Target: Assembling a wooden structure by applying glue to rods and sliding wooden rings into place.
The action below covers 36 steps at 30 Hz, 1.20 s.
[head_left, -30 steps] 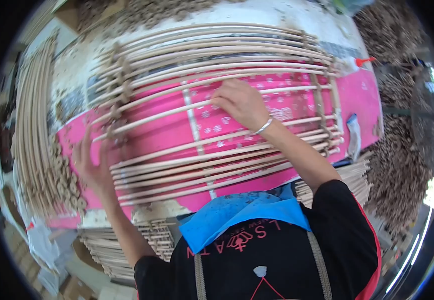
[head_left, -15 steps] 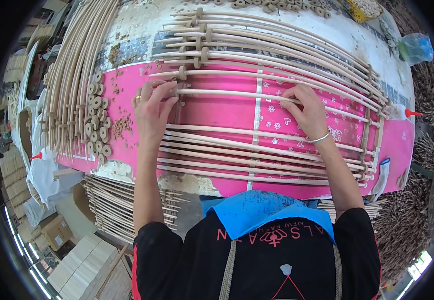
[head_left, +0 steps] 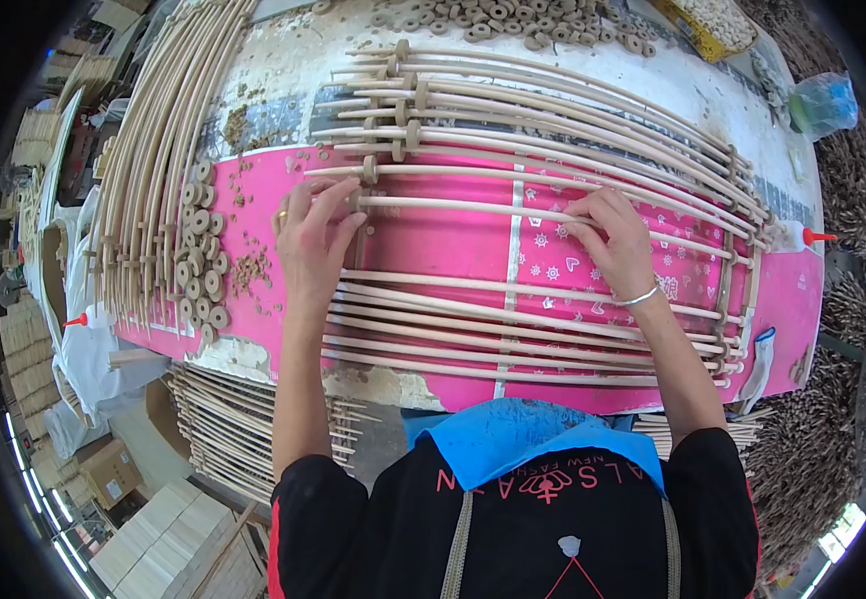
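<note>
A pale wooden rod (head_left: 453, 206) lies crosswise over the rack, between a group of rods on the far side and another on the near side. At its left end, my left hand (head_left: 313, 228) pinches with thumb and fingers; a small brown piece partly shows there, mostly hidden by the fingertips. Further along the same rod, my right hand (head_left: 615, 238) grips it between thumb and bent fingers. Just beyond, another rod carries a brown ring (head_left: 370, 169) near its left end. More rings (head_left: 413, 134) sit on the left ends of the far rods.
Loose brown rings (head_left: 193, 275) lie on the pink sheet (head_left: 433, 245) at left, beside a bundle of ringed rods (head_left: 143, 170). A ring pile (head_left: 543, 22) is at the far edge. Right of the rack stands a red-tipped bottle (head_left: 791, 237); a yellow container (head_left: 718, 30) is far right.
The table and everything on it sit slightly lower in the view. Both hands stay on the same rod, with little shift along it.
</note>
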{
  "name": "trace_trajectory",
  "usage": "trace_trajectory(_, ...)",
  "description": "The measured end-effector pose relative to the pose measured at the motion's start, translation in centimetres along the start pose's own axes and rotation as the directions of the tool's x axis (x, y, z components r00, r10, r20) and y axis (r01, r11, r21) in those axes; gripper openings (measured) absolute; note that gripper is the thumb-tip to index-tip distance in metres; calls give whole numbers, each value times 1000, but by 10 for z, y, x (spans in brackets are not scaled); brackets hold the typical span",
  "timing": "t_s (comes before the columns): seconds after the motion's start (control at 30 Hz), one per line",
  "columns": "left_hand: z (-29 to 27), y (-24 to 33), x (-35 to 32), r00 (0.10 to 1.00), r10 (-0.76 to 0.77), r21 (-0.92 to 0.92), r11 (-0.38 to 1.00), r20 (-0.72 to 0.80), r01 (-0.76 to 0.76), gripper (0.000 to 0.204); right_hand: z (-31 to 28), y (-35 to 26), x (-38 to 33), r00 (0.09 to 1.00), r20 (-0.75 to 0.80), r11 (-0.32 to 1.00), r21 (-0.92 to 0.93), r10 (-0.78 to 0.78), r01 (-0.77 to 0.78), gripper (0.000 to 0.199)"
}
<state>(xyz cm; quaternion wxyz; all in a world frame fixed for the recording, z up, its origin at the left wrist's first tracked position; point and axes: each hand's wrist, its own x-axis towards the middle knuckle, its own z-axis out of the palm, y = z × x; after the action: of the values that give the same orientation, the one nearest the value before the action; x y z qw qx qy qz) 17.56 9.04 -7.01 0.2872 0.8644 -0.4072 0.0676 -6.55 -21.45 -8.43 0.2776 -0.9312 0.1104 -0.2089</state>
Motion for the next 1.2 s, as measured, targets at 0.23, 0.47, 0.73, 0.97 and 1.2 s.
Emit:
trace_trajectory(0.23,-31,7,10,928,-13,-56,998,-372,-9,42,-50,0,49,989,-138,997,-46,-60,54,13)
trace_trajectory(0.47,-18,-1,-9,951,-188,-161,975,-245,151,39,-62,71,85,993,-97,997,18,71,-70,14)
trace_trajectory(0.73,-13,-13,-18,941,-282,-193,950,-187,246,37,-53,94,95,994,-80,995,-65,70,-75,16)
trace_trajectory(0.97,-8,-22,-22,943,-281,-183,951,-177,249,36,-48,101,98,993,-45,989,-88,112,-116,14)
trace_trajectory(1.2,-33,-47,-23,893,-354,-195,931,-277,308,35,-45,119,95,996,-35,994,-68,87,-89,17)
